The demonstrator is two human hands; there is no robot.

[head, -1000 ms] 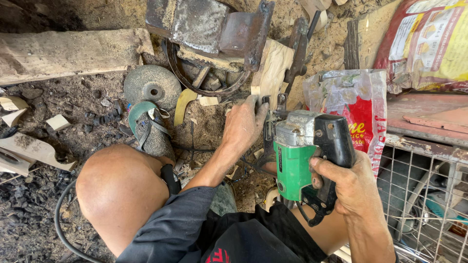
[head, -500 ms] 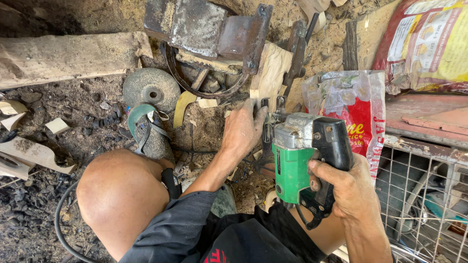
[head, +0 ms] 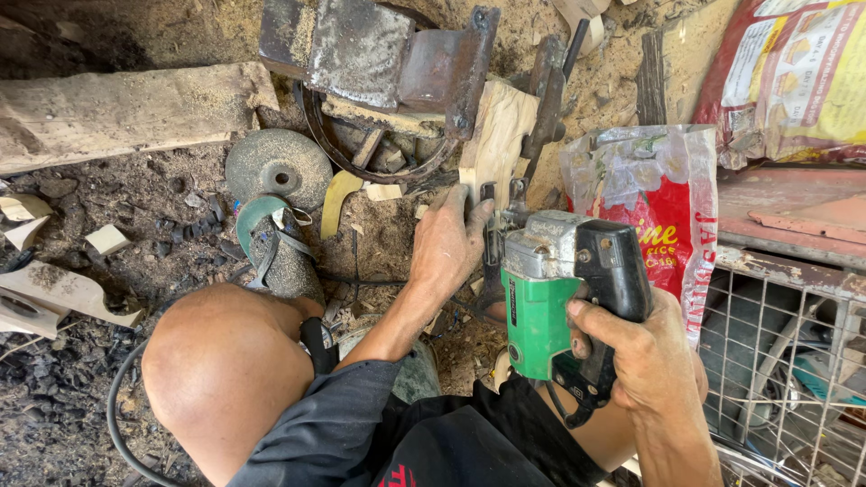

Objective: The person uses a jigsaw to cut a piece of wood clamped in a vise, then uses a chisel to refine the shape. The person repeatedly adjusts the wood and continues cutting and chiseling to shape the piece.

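A grey grinding disc [head: 278, 167] lies on the dirt ground [head: 135, 194] at the left. The left hand [head: 448, 248] presses flat, fingers spread, on a pale wood piece [head: 497, 135] clamped in a rusty vise [head: 388, 59]. The right hand [head: 645, 356] grips the black handle of a green power tool [head: 555, 289]; its long axis runs away from the person, nose toward the wood. A red bag [head: 663, 212] stands at the right.
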